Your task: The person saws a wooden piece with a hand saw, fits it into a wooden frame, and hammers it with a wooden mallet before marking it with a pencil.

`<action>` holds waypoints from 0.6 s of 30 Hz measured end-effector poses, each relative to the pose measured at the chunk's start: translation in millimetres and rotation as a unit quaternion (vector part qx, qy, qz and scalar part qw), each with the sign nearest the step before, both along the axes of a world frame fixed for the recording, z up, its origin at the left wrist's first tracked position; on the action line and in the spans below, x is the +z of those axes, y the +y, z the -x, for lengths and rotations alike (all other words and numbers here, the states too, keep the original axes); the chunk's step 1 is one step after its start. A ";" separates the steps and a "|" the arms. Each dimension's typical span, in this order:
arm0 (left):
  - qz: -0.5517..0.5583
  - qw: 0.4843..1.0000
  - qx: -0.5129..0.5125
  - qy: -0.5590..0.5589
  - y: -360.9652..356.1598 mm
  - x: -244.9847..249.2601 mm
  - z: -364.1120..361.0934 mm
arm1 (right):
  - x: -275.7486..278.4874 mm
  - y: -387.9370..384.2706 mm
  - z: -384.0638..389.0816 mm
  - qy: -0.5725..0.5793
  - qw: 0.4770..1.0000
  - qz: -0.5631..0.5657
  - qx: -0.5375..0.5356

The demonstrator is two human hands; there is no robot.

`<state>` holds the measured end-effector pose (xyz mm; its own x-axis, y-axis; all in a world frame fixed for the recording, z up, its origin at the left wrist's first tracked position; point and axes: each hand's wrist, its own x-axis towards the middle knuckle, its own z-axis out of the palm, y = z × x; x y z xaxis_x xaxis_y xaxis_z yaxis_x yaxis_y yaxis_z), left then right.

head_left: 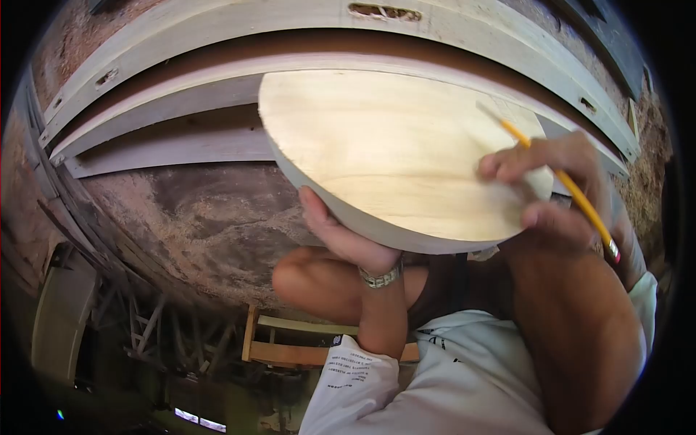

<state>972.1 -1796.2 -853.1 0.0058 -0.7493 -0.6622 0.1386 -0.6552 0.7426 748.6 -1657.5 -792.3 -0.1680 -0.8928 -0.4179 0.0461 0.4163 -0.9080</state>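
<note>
Head camera looks down at a pale wooden board [391, 152] that I hold up in front of me, above my bare knee [304, 279]. The board has a curved lower edge and a smooth, light face with faint grain.

My left hand [341, 232] grips that lower edge from underneath, thumb on the rim and the other fingers hidden behind the wood. A metal band [380, 275] sits on that wrist, and below it is the cuff of my white sleeve [362, 377].

My right hand [551, 188] rests on the right part of the board, fingers curled and pinching a yellow pencil [583, 205]. The tip touches the wood near the upper right edge, and the eraser end points back toward my forearm.

Behind the board lie long grey planks [181, 94], stacked one above another, some with slots cut in them. Under them the ground [203, 217] is covered in sawdust. Below my knee stands a low wooden frame [290, 351].
</note>
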 end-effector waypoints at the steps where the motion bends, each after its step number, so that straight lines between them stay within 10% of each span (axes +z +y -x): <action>1: -0.013 1.000 0.013 0.010 -0.7 0.4 -1.2 | 3.2 2.0 6.6 0.052 0.998 -0.031 0.014; 18: 0.018 0.998 -0.015 -0.059 0.9 4.4 12.4 | 2.4 1.6 16.1 0.208 0.976 -0.058 0.025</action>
<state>959.8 -1795.3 -848.7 0.0596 -0.7741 -0.6302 0.0304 -0.6297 0.7763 732.5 -1655.9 -789.9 -0.3020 -0.8548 -0.4221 -0.3394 0.5101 -0.7903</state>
